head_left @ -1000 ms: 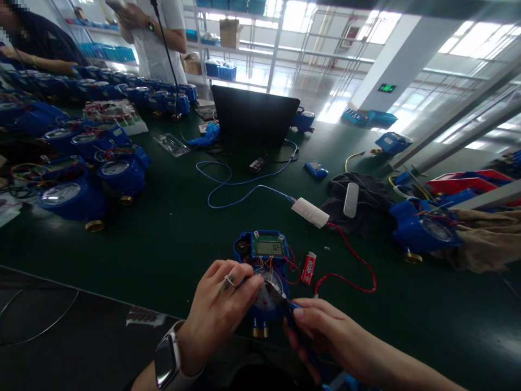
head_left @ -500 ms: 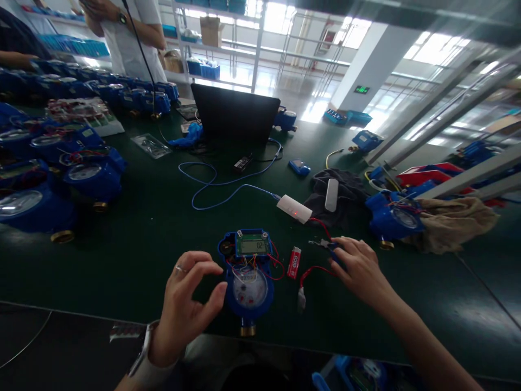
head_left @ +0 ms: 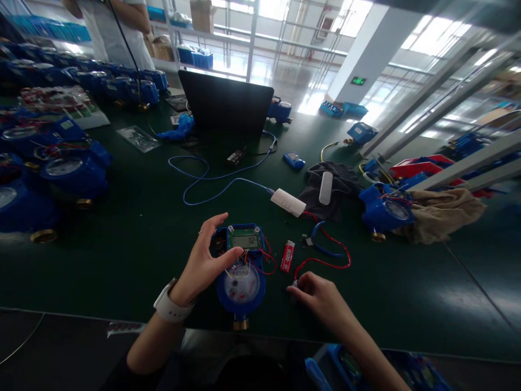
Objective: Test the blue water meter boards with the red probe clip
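Observation:
A blue water meter (head_left: 241, 290) lies in front of me, its top housing uncovered to show a circuit board with a small lit-looking display (head_left: 246, 241) and thin wires. My left hand (head_left: 203, 266) is open at the meter's left side, thumb over the lower edge of the board and fingers apart. To the right, my right hand (head_left: 319, 293) pinches the whitish end piece (head_left: 295, 283) of a red cable (head_left: 331, 266). That cable runs back to a white box (head_left: 288, 202). Blue-handled pliers (head_left: 313, 241) rest on the table beyond this hand. Between the hands lies a red cylinder with white lettering (head_left: 287, 257).
A dark laptop (head_left: 226, 103) stands at the back, with a blue cable (head_left: 215, 200) curling toward the white box. Many blue meters (head_left: 75, 171) crowd the left. On the right are another meter (head_left: 385, 210), cloths (head_left: 448, 217) and slanted metal bars. A person (head_left: 118, 32) stands behind.
My right hand has let go of the pliers and moved left and nearer to me, onto the cable's end piece. My left hand has moved up and right over the meter's board.

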{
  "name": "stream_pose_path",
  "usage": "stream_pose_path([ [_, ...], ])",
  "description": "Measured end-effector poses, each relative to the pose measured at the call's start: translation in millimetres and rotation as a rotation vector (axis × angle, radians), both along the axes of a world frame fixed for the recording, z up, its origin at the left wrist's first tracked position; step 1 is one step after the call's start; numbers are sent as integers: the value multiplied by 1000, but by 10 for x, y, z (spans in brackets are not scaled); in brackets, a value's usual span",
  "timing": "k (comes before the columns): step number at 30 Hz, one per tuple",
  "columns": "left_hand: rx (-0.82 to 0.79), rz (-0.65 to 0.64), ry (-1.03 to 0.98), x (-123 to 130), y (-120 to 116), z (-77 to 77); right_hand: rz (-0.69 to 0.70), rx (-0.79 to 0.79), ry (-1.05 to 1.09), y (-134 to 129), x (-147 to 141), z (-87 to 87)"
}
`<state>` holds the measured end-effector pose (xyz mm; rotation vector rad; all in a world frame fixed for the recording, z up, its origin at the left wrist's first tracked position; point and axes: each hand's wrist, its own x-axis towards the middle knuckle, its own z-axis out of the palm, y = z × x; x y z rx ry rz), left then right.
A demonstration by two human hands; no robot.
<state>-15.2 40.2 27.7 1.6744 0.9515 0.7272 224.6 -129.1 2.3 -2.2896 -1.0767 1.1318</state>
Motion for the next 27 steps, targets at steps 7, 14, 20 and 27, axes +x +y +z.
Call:
stream_pose_path([
  [7,-47,-118,-64,19,30,-36,-41,78,317,101,25,130],
  [14,-4,-83,-99,24,-68,-61,-168,654,527,595,-52,588],
  [20,45,-26,-114,54,-132,-107,13,589,145,867,-279,699],
  [27,52,-3,-113,88,-152,-107,0,514,54,854,-372,762],
])
